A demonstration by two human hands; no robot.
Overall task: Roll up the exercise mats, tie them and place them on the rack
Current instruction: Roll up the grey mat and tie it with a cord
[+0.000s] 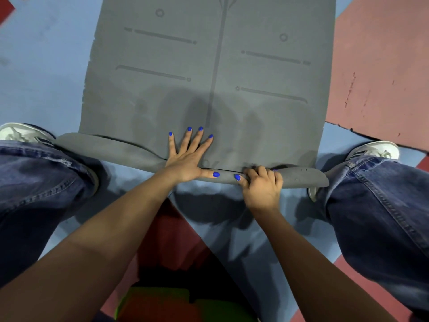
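Grey foam mat [209, 66] w/ line marks, near edge curled | left hand [185, 159] flat | right hand [262, 184] grips roll

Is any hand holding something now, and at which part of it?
The right hand grips the grey mat at its near folded edge. The left hand holds nothing; it presses flat on the mat.
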